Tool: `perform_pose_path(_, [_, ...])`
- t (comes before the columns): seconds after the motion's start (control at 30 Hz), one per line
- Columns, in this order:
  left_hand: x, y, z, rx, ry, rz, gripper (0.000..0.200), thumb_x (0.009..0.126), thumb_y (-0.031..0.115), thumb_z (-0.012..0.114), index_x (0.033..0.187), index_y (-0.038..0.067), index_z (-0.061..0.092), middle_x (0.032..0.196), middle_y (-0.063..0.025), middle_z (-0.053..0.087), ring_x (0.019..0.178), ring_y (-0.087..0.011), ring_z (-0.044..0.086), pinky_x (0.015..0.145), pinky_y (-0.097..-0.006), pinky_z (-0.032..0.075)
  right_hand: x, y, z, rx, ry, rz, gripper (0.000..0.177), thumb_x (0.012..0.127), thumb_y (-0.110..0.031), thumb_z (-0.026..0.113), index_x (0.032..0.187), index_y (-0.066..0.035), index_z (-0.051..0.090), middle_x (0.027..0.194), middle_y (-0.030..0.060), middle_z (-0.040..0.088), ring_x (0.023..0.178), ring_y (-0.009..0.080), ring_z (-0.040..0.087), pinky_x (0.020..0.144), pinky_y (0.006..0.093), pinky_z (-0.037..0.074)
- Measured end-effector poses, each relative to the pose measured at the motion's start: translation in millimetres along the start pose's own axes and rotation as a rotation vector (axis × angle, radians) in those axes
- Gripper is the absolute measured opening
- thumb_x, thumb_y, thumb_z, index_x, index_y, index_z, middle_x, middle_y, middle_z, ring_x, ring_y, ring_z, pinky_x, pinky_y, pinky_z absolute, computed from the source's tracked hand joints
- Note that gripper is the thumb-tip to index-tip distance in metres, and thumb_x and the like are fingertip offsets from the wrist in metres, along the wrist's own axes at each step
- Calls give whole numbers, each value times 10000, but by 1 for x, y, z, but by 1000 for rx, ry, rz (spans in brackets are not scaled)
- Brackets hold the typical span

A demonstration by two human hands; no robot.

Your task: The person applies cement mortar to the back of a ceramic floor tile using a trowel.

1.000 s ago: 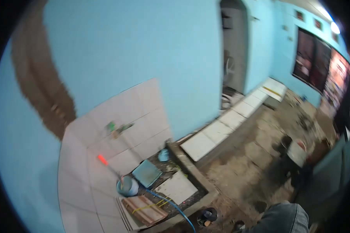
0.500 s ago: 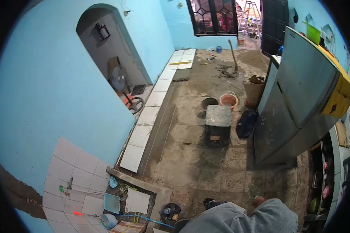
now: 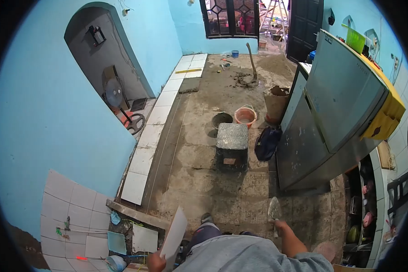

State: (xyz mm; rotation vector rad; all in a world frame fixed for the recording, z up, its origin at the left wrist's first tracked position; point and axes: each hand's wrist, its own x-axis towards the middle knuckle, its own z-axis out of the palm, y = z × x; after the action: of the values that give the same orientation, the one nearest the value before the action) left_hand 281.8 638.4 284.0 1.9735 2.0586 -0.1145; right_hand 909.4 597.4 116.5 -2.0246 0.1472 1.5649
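At the bottom of the head view, my left hand (image 3: 156,262) grips the lower edge of a white tile (image 3: 175,232), which stands tilted on edge beside my leg. My right hand (image 3: 281,225) is closed round a trowel (image 3: 274,208), its blade pointing forward over the bare floor. Further ahead stands a black box-like stool (image 3: 231,158) with a bubble-wrapped top (image 3: 232,135). A row of laid white tiles (image 3: 141,160) runs along the left wall.
A dark bucket (image 3: 222,119) and an orange bucket (image 3: 245,116) stand behind the stool. The fridge (image 3: 324,118) rises at right, with a dark bag (image 3: 268,144) beside it. A hoe (image 3: 252,65) stands in mortar further back. A low ledge (image 3: 138,215) edges the left corner.
My left hand and the white tile have come into view. My right hand has moved forward and left, showing the trowel more plainly. The camera view has shifted, so the room appears further left.
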Motion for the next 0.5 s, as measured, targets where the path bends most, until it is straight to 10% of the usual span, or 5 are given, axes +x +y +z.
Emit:
perform_pose_path(0.37, [278, 88, -114, 43, 135, 787, 94, 792, 213, 670, 780, 119, 666, 682, -154, 654, 640, -359, 663, 582, -485, 516, -75, -191, 200, 743, -359, -90, 823, 886, -472, 738, 1490, -109, 312, 1175, 209, 627, 996, 382, 677, 756, 465, 588])
perform_pose_path(0.43, [313, 111, -135, 62, 132, 931, 49, 774, 160, 652, 793, 115, 656, 692, -136, 667, 640, -316, 680, 567, -440, 530, -73, -212, 222, 770, -329, -116, 806, 877, -570, 703, 1426, -55, 415, 1130, 200, 655, 952, 336, 693, 776, 440, 604])
perform_pose_path(0.5, [340, 132, -154, 56, 166, 1082, 71, 772, 132, 640, 820, 89, 670, 738, -117, 690, 680, -274, 699, 586, -400, 543, -7, -214, 203, 867, -936, -101, 794, 876, -595, 686, 1342, 8, 464, 1178, 233, 633, 1035, 348, 677, 799, 457, 612])
